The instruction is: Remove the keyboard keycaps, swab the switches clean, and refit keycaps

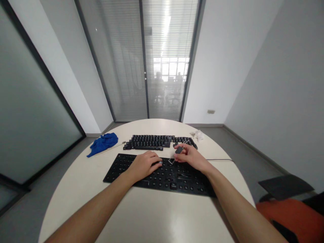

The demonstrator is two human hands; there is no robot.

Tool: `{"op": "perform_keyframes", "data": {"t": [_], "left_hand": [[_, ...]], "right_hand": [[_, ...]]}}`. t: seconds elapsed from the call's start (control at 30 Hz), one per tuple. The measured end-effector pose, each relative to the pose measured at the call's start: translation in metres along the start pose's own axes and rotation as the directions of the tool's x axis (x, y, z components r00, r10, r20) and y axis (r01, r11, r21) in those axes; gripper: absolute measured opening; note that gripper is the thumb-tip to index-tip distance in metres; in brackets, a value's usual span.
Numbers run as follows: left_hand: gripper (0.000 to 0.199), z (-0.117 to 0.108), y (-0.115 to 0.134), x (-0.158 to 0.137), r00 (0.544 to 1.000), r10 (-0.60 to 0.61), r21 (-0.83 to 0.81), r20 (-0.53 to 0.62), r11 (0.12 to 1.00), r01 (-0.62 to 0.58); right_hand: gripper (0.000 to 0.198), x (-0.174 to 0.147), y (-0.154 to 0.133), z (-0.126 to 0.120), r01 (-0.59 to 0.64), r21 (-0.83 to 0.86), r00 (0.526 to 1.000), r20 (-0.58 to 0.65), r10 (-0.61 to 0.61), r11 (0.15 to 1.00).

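- Keyboard base (158, 179) lies flat on the bench (162, 216) under your hands, its long axis running left to right, right end slanting slightly nearer you.
- Your left hand (146, 164) rests on it, fingers loosely bent; you cannot tell whether they grip anything.
- Your right hand (188, 157) hovers over it, thumb and finger pinched on a small dark piece (179, 150), a wire loop (171, 161) beside it.
- Beyond both hands, keycaps (149, 141) stretch sideways in rows.

There is room on the surface (152, 219) between the two arms (112, 194), but past the black keyboard (164, 173), rows of keys (149, 139) and a blue cloth (103, 143) block the way.
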State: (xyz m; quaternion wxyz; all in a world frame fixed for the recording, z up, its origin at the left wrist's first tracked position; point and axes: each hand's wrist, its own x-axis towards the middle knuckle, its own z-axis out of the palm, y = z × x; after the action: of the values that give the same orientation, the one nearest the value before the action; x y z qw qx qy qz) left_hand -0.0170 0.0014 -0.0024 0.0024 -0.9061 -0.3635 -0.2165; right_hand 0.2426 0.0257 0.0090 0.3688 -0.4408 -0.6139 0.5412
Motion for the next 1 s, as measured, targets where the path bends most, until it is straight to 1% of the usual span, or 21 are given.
{"op": "perform_keyframes", "data": {"t": [0.3,0.43,0.53,0.63,0.77,0.83,1.0], "left_hand": [[0.020,-0.005,0.000,0.000,0.999,0.014,0.051,0.049,0.999,-0.017],[0.021,-0.008,-0.002,0.004,1.000,0.007,0.066,0.029,0.998,-0.009],[0.020,-0.011,-0.002,0.015,0.999,-0.038,0.083,-0.021,0.996,0.039],[0.019,-0.010,0.000,0.032,0.998,-0.059,0.126,-0.037,0.990,0.063],[0.018,-0.003,0.001,0.058,0.996,-0.084,0.208,-0.016,0.974,0.085],[0.016,0.002,0.000,0.068,0.995,-0.095,0.240,0.015,0.967,0.089],[0.012,0.016,-0.005,0.082,0.992,-0.109,0.289,0.061,0.953,0.087]], "right_hand": [[0.056,0.000,0.000,-0.001,0.011,-0.011,1.000,0.007,-0.011,1.000],[0.054,0.000,0.000,-0.002,0.013,-0.012,1.000,-0.003,-0.013,1.000],[0.048,0.000,-0.001,-0.002,0.014,0.009,1.000,-0.008,-0.014,1.000],[0.046,0.000,-0.002,-0.003,0.015,0.033,1.000,-0.017,-0.015,0.999],[0.047,0.001,-0.002,-0.004,0.016,0.042,0.999,-0.032,-0.015,0.999],[0.047,0.001,-0.002,-0.004,0.014,0.045,0.999,-0.040,-0.012,0.999],[0.044,0.001,-0.002,-0.005,0.002,0.045,0.999,-0.051,0.000,0.999]]}}
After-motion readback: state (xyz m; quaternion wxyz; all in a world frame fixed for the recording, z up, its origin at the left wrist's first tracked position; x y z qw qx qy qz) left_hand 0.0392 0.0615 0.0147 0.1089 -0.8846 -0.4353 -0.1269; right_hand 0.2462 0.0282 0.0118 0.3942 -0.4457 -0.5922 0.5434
